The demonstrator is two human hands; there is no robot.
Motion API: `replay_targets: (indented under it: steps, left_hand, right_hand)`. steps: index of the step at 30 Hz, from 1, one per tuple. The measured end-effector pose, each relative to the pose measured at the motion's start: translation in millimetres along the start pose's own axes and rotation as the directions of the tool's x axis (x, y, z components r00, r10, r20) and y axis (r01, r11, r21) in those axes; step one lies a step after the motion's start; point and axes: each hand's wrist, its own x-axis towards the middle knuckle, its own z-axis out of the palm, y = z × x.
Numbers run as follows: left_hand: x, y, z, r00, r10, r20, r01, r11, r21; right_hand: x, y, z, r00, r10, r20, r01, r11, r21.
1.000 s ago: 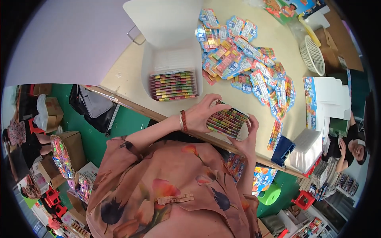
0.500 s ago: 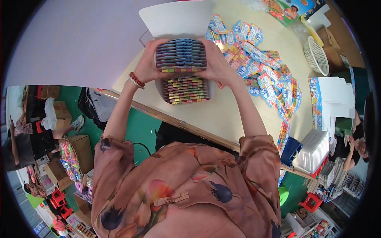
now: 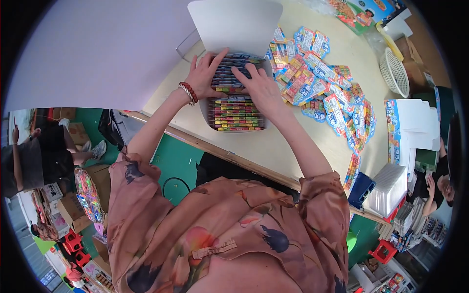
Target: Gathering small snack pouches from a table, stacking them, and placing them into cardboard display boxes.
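A display box (image 3: pixel 206 117) with a raised white lid (image 3: pixel 237 24) stands on the table in front of me. Two rows of flat candy packs fill it on edge. The far row (image 3: pixel 228 73) shows blue card edges; the near row (image 3: pixel 234 115) shows small yellow, red and green wrapped pieces. My left hand (image 3: pixel 201 78) lies across the left side of the far row, fingers spread. On that row's right side rests my right hand (image 3: pixel 261 90), also with fingers apart and fingertips touching the packs. Neither hand grips a pack.
Loose candy packs (image 3: pixel 325 80) are heaped right of the box. Farther right are a white basket (image 3: pixel 394 73), an opened white carton (image 3: pixel 417 119) and stacked clear trays (image 3: pixel 386 190). A blue holder (image 3: pixel 360 189) sits near the table edge (image 3: pixel 220 154). Two people are nearby.
Both hands have let go of the far row's sides and now lie over its top with fingers spread. That row sits lower in the box.
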Motion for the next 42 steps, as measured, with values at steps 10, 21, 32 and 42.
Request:
replay_targets:
  steps: [10, 21, 32, 42]
  left_hand:
    - [-5.9, 1.2, 9.4, 0.994, 0.052, -0.091, -0.013, 0.923, 0.385]
    - [-7.2, 4.7, -22.7, 0.995, 0.062, -0.073, -0.051, 0.988, 0.146]
    - [1.7, 9.6, -2.2, 0.993, 0.045, 0.112, -0.080, 0.939, 0.335]
    - [-4.1, 16.2, -13.7, 0.992, 0.102, -0.076, -0.089, 0.984, 0.153]
  right_hand:
    - [1.7, -17.0, 20.4, 0.997, -0.072, 0.011, 0.073, 0.974, -0.217]
    - [-0.7, 9.4, -5.5, 0.981, -0.194, -0.033, 0.193, 0.981, -0.015]
    - [13.9, 0.3, 15.5, 0.980, -0.197, -0.018, 0.196, 0.980, -0.039]
    - [-18.5, 2.6, 4.5, 0.988, -0.088, -0.129, 0.092, 0.995, 0.026]
